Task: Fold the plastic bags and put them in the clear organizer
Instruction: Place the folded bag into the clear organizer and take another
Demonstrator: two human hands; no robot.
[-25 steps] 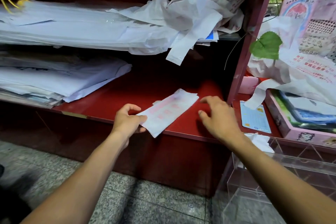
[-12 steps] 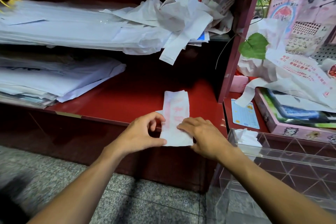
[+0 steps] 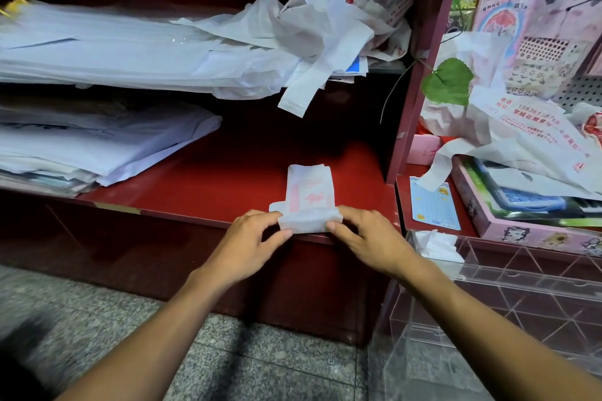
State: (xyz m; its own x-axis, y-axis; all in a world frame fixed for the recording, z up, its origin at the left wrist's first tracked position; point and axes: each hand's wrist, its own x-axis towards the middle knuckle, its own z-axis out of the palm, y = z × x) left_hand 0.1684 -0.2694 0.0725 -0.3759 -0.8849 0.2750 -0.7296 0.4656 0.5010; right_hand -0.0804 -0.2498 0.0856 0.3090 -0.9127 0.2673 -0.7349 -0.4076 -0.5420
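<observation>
Both hands, left hand (image 3: 250,238) and right hand (image 3: 368,239), pinch a narrow white red-printed plastic bag (image 3: 309,202) at the red shelf's (image 3: 202,185) front edge, half-folded (many loose bags remain); the clear acrylic organizer (image 3: 508,296) awaits.

Both hands have apparently rolled the bag's (image 3: 308,197) near end up.

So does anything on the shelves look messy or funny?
Yes. The crumpled white plastic bags on the upper shelf are heaped untidily, and one handle strip dangles over its edge. Beside them, the flat white bag stacks lie neat. The small folded white bag with pink print looks fine.
</observation>
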